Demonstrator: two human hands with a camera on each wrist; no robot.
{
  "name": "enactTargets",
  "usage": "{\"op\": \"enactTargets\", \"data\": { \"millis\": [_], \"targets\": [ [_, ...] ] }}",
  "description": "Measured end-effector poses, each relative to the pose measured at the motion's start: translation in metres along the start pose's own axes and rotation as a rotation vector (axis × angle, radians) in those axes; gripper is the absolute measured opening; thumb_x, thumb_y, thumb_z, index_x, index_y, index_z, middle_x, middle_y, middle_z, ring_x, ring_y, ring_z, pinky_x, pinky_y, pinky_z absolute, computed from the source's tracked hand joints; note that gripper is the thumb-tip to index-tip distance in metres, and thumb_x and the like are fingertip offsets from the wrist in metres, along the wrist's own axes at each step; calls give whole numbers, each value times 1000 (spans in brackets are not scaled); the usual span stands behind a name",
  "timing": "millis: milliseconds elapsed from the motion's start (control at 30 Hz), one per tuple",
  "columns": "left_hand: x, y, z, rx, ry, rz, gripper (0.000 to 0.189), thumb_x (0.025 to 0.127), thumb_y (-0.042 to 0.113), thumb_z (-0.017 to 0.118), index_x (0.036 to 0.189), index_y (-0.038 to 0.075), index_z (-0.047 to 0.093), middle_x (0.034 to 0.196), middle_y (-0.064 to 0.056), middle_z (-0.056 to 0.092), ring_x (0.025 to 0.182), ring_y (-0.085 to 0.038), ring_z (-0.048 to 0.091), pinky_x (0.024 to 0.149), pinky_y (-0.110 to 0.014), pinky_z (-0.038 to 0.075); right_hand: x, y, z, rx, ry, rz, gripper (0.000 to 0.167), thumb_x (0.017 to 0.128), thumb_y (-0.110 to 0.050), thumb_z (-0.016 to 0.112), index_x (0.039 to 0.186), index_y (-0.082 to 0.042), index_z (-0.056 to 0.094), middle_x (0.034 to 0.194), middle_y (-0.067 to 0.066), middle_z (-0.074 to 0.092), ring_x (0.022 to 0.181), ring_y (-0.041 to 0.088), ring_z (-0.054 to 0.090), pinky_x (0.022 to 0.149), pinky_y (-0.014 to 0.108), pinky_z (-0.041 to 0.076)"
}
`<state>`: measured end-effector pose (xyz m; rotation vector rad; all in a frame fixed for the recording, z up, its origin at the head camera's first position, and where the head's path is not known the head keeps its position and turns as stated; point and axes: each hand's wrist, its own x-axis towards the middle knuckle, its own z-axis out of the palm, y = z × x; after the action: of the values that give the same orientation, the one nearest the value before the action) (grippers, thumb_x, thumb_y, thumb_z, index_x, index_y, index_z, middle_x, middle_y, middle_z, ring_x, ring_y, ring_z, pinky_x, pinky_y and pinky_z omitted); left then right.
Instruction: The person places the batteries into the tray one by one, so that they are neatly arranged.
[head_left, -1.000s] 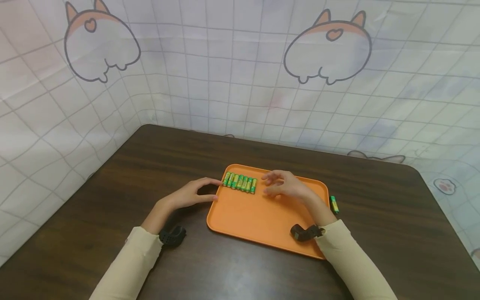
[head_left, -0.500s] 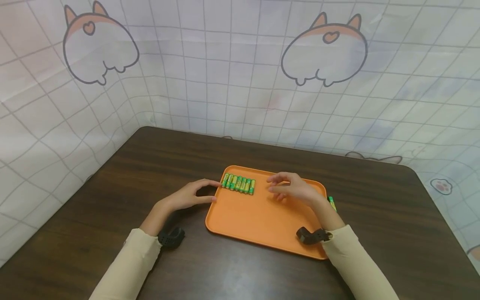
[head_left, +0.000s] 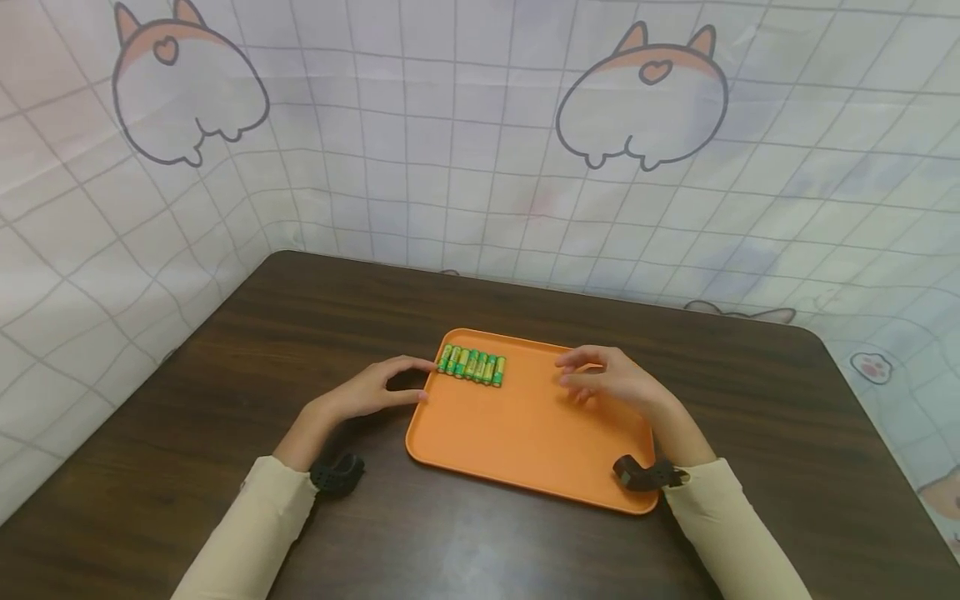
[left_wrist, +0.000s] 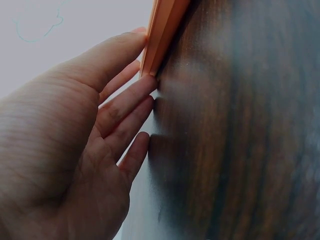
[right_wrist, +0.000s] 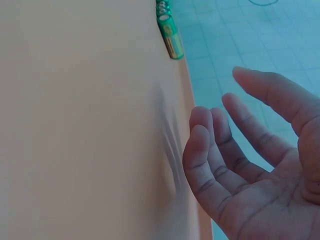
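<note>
An orange tray [head_left: 517,433] lies on the dark wooden table, with several green-and-yellow batteries [head_left: 471,365] side by side in a row at its far left corner. My left hand [head_left: 378,386] touches the tray's left side; in the left wrist view its thumb and fingertips meet the orange rim [left_wrist: 162,35]. Over the right part of the tray hovers my right hand [head_left: 618,379], holding nothing. The right wrist view shows its fingers loosely bent above the tray surface, and a battery [right_wrist: 171,37] at the end of the row, apart from the hand.
The brown table [head_left: 337,317] extends around the tray on all sides. Behind it and to the left hangs a white gridded cloth [head_left: 450,167] with cartoon animals. Each wrist wears a dark band, such as the left band [head_left: 337,473].
My right hand has drawn away to the right from the battery row. The loose battery beyond the tray's right edge is now hidden behind the right arm. My left hand stays at the rim.
</note>
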<state>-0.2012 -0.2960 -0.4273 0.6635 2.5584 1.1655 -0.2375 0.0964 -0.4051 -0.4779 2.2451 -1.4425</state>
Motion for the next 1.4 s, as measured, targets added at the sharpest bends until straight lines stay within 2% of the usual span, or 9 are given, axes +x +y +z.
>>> {"op": "enactTargets", "data": {
  "millis": [367,567,733,867,1067,1333,1400],
  "targets": [
    [1,-1,0,-7,-5,2,55,93,35,67,142,14,51,145,-10,47,137,-32,39,110,-54,33,-20,8,-22,23,45,16,50,91,-22,71,130,5,55,113,18,59,87,31,67,78,40,57],
    [2,-2,0,-13,2,2,53,93,33,68,141,15,52,145,-10,48,137,-31,39,110,-54,32,-30,12,-33,47,51,8,49,92,-18,69,130,9,53,115,19,58,86,29,67,78,40,57],
    [3,-2,1,-13,2,0,53,93,33,68,141,15,52,144,-10,48,137,-31,39,110,-54,32,-39,16,-41,35,88,3,48,92,-16,69,129,10,53,112,21,58,84,28,67,76,38,57],
    [3,-1,1,-11,-1,4,54,93,33,68,141,14,52,145,-10,48,138,-32,38,110,-54,31,-48,23,-51,8,117,3,47,92,-16,69,128,10,53,107,15,60,83,23,66,74,35,57],
    [3,-1,1,-14,-1,9,54,93,32,68,141,13,52,144,-10,49,137,-31,39,111,-54,31,-62,33,-66,-14,149,18,49,89,-17,73,128,6,55,98,5,59,71,17,55,65,31,50],
    [4,-1,1,-12,3,7,53,93,31,69,140,13,52,143,-11,49,136,-31,40,110,-54,31,-76,49,-81,-54,153,71,53,87,-14,74,132,4,53,110,13,54,78,13,59,67,29,49],
    [4,-1,1,-11,4,5,53,93,31,69,140,13,52,143,-10,49,136,-31,40,110,-54,31,-77,52,-83,-58,143,72,54,86,-13,75,132,4,53,111,13,54,74,13,57,65,28,48]
  ]
}}
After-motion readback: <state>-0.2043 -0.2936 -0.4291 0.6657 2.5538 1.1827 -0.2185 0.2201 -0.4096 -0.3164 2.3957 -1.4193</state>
